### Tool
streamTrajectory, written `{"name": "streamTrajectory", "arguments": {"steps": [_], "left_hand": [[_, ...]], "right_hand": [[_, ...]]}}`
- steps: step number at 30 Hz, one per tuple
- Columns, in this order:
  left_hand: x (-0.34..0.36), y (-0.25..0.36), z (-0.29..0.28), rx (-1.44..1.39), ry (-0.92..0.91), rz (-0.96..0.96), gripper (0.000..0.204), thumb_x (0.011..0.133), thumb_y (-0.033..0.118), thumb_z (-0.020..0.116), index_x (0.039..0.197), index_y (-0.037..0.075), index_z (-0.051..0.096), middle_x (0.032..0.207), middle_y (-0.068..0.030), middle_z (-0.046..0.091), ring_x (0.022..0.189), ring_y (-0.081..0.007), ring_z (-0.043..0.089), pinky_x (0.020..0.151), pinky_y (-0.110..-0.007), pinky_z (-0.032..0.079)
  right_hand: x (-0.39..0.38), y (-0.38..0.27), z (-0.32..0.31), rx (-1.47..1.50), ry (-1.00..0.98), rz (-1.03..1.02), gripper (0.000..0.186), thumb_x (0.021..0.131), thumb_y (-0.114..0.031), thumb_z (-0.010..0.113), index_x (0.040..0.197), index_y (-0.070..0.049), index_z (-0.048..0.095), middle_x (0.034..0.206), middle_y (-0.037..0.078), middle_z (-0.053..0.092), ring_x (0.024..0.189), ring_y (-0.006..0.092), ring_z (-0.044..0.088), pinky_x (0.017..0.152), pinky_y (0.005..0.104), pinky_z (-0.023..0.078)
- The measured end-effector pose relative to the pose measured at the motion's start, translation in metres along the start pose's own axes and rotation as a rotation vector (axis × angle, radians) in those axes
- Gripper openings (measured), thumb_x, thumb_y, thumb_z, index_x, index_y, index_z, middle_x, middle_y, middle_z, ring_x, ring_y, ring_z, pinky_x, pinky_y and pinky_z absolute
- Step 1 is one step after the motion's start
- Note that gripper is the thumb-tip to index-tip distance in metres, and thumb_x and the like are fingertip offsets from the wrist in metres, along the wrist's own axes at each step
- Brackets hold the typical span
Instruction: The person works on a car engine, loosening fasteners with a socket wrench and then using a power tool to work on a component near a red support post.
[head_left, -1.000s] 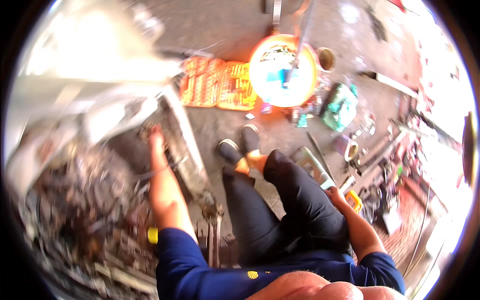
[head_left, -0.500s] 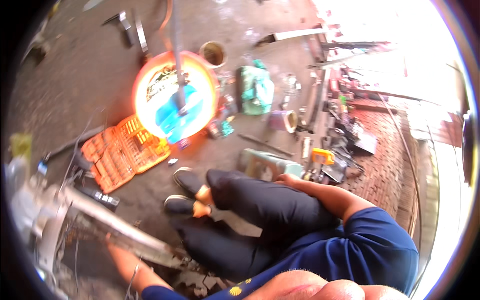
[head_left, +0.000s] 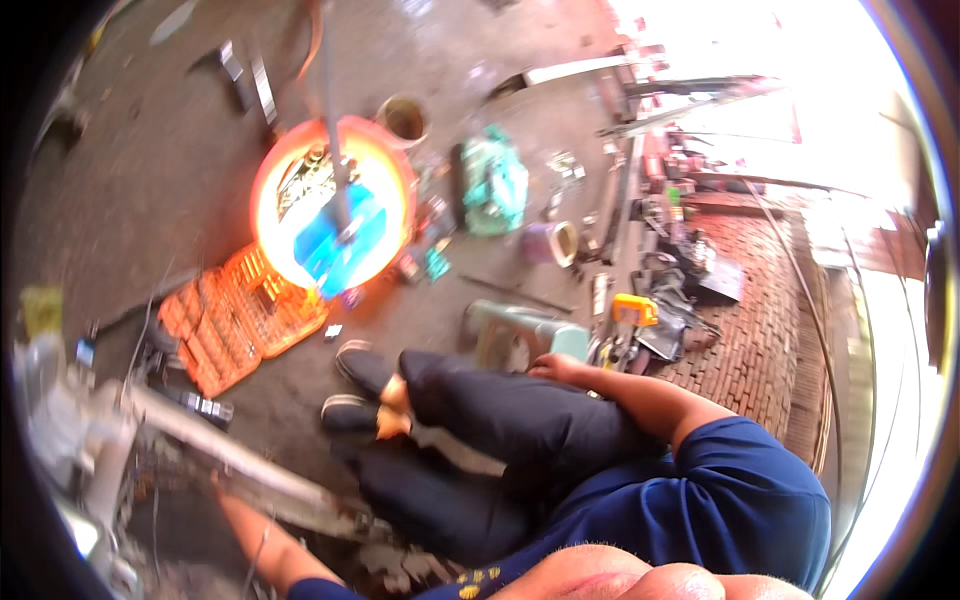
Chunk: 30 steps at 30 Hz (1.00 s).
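Note:
My left hand [head_left: 222, 485] is low at the left, among a long pale metal frame [head_left: 250, 455] and dark greasy parts. Its fingers are blurred and partly hidden. My right hand [head_left: 550, 367] has its fingers curled on the edge of a pale green plastic stool [head_left: 495, 330], beside my thigh in dark trousers. My dark slip-on shoes [head_left: 355, 410] stand on the grimy floor. Ahead of them lies an open orange tool case [head_left: 210, 335], against an orange tub [head_left: 385, 150] holding a bright blue item [head_left: 320, 235] and a long pole [head_left: 332, 150].
Around the tub are a round tin [head_left: 405, 120], a turquoise bundle [head_left: 490, 185], a purple can [head_left: 545, 242] and scattered bars. Along the right, tools, a yellow object [head_left: 635, 310] and dark scrap [head_left: 670, 335] lie by brickwork [head_left: 755, 360] and hanging cables.
Over the last second my view has swung right, so the tub, case and legs sit further left in the picture. My hands stay beside the frame and the stool.

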<state>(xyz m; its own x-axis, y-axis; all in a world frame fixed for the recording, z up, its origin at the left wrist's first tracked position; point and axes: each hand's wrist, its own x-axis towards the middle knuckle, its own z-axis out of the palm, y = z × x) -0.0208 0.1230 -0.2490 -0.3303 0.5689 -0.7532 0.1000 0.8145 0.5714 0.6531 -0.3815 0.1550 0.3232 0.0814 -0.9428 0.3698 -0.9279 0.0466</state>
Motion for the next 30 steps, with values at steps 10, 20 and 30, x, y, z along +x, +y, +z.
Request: {"name": "streamTrajectory", "arguments": {"steps": [10, 20, 30], "left_hand": [[-0.222, 0.076, -0.1, -0.275, 0.164, 0.104, 0.023, 0.109, 0.013, 0.052, 0.129, 0.012, 0.061, 0.083, -0.0001, 0.054, 0.061, -0.0108, 0.047, 0.052, -0.026, 0.041], [-0.64, 0.156, -0.095, 0.136, -0.063, 0.065, 0.025, 0.103, 0.012, 0.058, 0.127, 0.006, 0.066, 0.081, 0.0007, 0.063, 0.055, -0.0033, 0.048, 0.044, -0.02, 0.034], [-0.665, 0.236, 0.013, -0.078, -0.517, -0.031, 0.014, 0.102, 0.016, 0.07, 0.107, 0.003, 0.066, 0.086, -0.0031, 0.069, 0.067, -0.0088, 0.063, 0.061, -0.024, 0.052]], "right_hand": [[-0.047, -0.058, -0.02, 0.012, 0.209, -0.206, 0.037, 0.098, -0.034, 0.07, 0.113, 0.0, 0.073, 0.102, 0.025, 0.075, 0.101, 0.0426, 0.074, 0.089, 0.0485, 0.056], [-0.218, -0.341, -0.044, 0.051, 0.115, -1.201, 0.041, 0.091, -0.022, 0.077, 0.127, -0.006, 0.07, 0.114, 0.017, 0.07, 0.111, 0.0367, 0.067, 0.101, 0.0465, 0.052], [-0.216, -0.347, -0.021, -0.041, -0.41, -1.436, 0.039, 0.105, -0.042, 0.063, 0.112, -0.004, 0.064, 0.089, 0.023, 0.07, 0.089, 0.0461, 0.07, 0.077, 0.0547, 0.055]]}}
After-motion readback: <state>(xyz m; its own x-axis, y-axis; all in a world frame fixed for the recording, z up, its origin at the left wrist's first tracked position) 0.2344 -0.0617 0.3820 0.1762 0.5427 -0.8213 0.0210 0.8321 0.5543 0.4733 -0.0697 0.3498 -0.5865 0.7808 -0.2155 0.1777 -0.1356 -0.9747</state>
